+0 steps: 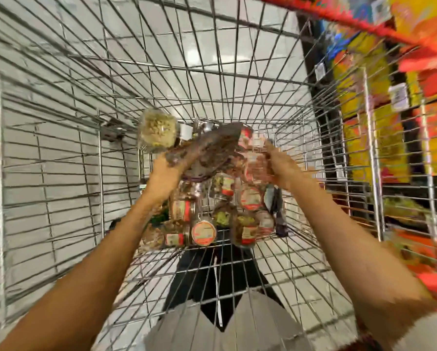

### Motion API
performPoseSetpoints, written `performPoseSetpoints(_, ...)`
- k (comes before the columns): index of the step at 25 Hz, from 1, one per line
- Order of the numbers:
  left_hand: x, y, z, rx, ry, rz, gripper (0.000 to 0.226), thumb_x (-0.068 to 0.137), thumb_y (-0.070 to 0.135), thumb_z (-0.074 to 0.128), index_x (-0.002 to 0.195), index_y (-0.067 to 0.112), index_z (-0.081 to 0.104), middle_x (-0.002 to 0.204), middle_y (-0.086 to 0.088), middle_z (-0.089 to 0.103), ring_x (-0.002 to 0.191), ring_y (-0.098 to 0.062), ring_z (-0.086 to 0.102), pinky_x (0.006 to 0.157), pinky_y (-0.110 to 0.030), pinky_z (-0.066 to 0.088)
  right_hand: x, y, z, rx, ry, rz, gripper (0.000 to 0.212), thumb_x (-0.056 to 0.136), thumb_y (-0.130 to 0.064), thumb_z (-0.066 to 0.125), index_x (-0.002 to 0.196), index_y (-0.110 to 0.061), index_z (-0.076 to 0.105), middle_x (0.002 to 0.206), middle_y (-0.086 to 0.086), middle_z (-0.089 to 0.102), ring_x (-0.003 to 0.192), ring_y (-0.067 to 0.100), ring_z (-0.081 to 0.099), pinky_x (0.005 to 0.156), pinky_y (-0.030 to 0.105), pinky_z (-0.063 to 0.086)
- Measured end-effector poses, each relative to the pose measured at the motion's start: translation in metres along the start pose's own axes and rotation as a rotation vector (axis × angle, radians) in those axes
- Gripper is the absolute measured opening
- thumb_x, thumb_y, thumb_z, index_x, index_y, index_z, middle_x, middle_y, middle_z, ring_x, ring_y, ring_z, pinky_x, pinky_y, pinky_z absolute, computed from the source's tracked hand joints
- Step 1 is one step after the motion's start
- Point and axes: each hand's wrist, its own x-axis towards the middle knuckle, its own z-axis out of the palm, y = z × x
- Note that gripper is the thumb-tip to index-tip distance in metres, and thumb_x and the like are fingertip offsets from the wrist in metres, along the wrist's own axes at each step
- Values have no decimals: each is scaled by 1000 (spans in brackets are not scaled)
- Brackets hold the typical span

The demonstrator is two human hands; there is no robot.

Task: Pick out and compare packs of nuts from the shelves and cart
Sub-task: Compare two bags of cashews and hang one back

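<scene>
Both my hands reach into a wire shopping cart (pixel 60 153). My left hand (pixel 165 177) grips the lower corner of a dark brown pack of nuts (pixel 207 150), lifted above the pile. My right hand (pixel 279 168) holds a clear pack with a red label (pixel 252 158) right beside the brown one; the two packs touch or overlap. A clear tub of pale nuts (pixel 157 133) sits just above my left hand; whether the hand holds it too is unclear. Several clear jars with red labels (pixel 203 233) lie on the cart floor below. The frame is blurred.
Store shelves (pixel 389 110) with yellow, orange and red packages stand close on the right of the cart. The cart's red rim (pixel 339 19) runs across the top right. Pale floor tiles (pixel 47 148) show through the wires on the left.
</scene>
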Motion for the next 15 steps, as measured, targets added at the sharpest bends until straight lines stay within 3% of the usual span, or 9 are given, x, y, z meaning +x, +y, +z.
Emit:
performPoseSetpoints(2,8,-13,-4,-48,10,-21,33,90,19,58,114,-3,60,105,-10,71,95,-15,67,78,-29,53,25,40,-16,-562,292,53,38,98,-28,41,114,3,57,123,28,57,112,39,55,82,41,44)
performPoseSetpoints(4,18,-36,-8,-67,30,-10,23,92,13,54,109,1,63,84,13,74,81,1,67,68,-15,52,45,82,-18,-725,317,71,36,97,-20,43,118,7,53,124,27,55,115,39,51,87,38,41)
performPoseSetpoints(6,29,-63,-7,-67,36,-12,15,93,7,52,100,4,65,68,23,69,66,10,63,59,-8,47,65,115,-13,-716,297,80,31,96,-12,43,117,7,55,122,25,57,114,37,52,82,31,39)
performPoseSetpoints(8,35,-85,-7,-41,49,-35,16,92,10,54,93,20,67,72,23,70,67,9,63,61,-13,50,81,138,-11,-629,350,110,31,96,-14,43,115,7,56,119,25,59,111,37,54,75,25,37)
performPoseSetpoints(10,41,-106,-6,-65,62,-73,14,89,17,59,97,26,66,79,20,70,73,5,64,71,-20,53,95,158,-12,-560,425,92,37,96,-23,47,117,6,54,115,29,59,106,41,56,79,37,42)
performPoseSetpoints(12,44,-118,-4,-55,73,-106,13,88,23,61,99,24,67,84,18,71,76,2,65,78,-26,51,98,172,-16,-522,386,61,40,95,-26,51,122,4,51,113,30,60,103,43,57,78,40,43)
performPoseSetpoints(15,42,-101,1,-106,72,-108,19,89,19,60,91,35,70,84,22,72,80,4,66,74,-19,49,82,175,-31,-480,357,54,38,96,-23,47,126,1,50,114,30,60,105,42,57,82,40,44)
